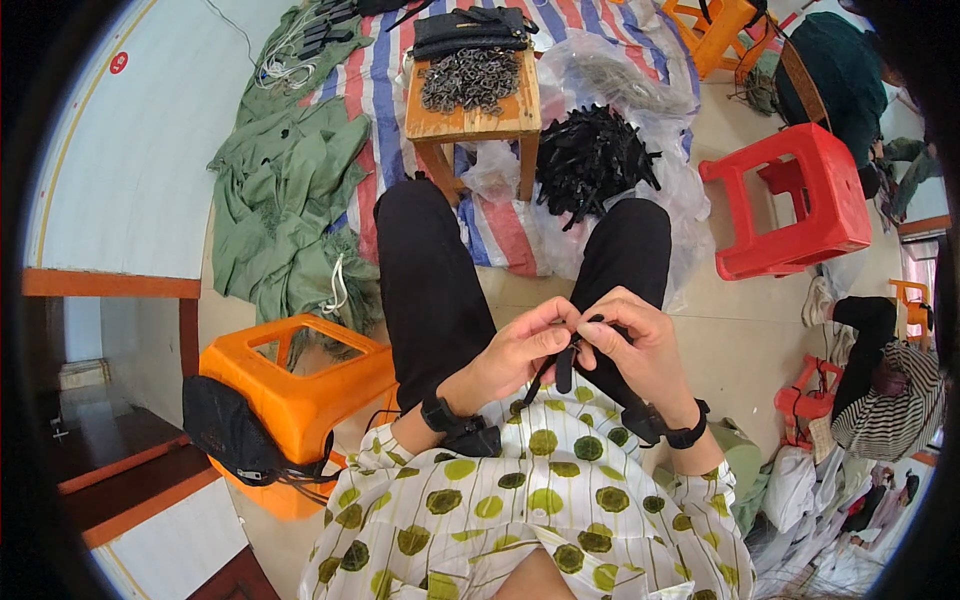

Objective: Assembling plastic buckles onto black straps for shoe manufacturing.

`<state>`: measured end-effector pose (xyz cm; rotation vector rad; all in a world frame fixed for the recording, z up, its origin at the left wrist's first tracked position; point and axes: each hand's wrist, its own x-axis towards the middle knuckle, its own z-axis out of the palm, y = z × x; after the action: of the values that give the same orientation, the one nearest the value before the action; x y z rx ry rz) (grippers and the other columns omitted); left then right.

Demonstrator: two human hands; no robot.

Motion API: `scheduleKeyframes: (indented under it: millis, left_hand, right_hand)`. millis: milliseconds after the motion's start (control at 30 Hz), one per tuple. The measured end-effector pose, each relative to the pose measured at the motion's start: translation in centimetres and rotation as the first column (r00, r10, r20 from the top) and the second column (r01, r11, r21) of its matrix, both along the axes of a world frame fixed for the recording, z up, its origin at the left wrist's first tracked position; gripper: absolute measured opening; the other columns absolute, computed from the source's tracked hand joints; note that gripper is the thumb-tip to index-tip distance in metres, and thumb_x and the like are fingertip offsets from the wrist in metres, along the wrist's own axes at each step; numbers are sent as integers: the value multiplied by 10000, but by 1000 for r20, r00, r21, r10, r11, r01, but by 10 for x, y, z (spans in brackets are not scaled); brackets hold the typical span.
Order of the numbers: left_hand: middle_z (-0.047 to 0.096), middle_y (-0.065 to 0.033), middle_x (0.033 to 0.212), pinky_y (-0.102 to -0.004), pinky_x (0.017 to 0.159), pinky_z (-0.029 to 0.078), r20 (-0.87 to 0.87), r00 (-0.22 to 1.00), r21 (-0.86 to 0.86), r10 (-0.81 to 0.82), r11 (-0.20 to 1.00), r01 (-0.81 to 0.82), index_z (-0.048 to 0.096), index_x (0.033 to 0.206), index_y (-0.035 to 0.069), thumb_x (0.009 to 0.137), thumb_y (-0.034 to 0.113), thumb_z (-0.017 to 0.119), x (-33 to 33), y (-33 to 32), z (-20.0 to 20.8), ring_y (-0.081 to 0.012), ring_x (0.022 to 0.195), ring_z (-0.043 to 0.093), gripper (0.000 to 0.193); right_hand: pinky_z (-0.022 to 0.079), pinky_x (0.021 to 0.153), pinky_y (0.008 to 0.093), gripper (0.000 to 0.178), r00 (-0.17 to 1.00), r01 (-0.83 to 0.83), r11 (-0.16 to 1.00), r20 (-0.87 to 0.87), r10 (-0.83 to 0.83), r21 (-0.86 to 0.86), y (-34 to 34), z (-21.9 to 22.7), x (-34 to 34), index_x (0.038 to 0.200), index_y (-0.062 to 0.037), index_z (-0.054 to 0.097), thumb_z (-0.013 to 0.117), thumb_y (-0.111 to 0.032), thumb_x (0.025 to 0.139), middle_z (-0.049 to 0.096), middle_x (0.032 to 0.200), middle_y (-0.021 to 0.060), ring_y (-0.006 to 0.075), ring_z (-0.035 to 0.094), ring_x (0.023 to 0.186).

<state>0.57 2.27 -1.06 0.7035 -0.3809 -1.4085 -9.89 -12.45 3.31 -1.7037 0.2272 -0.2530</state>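
Note:
Above my lap my left hand and my right hand meet, fingertips pinched together on a short black strap. Its loose end hangs down between them, and a narrower black piece trails toward my left wrist. A small metallic glint shows where the fingers meet, but its shape is hidden by them. In front of my knees a wooden stool bears a heap of small dark metal clasps and a black pouch. Right of that stool lies a pile of similar black straps on clear plastic.
An orange plastic stool with a black bag stands at my left. A red stool is on the right. Green cloth and a striped sheet cover floor ahead. Another person sits far right.

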Motion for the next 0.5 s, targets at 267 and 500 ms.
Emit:
scheduleKeyframes:
  millis: [267,500]
  left_hand:
    - [485,-82,1029,-290,804,421,632,705,-163,320,945,-284,460,1018,29,811,188,666,-5,-1,11,-152,897,500,333]
    - [523,-97,926,-274,749,447,886,349,-192,306,926,-324,553,870,34,726,-27,670,-6,-4,30,-165,825,543,196]
  right_hand:
    - [421,608,199,120,985,148,972,-120,-128,180,0,0,-2,861,14,610,607,-106,855,569,728,0,42,511,670]
    - [430,603,195,127,991,117,970,-94,-98,213,-1,1,1,866,17,608,600,-110,863,566,713,-5,45,513,657]
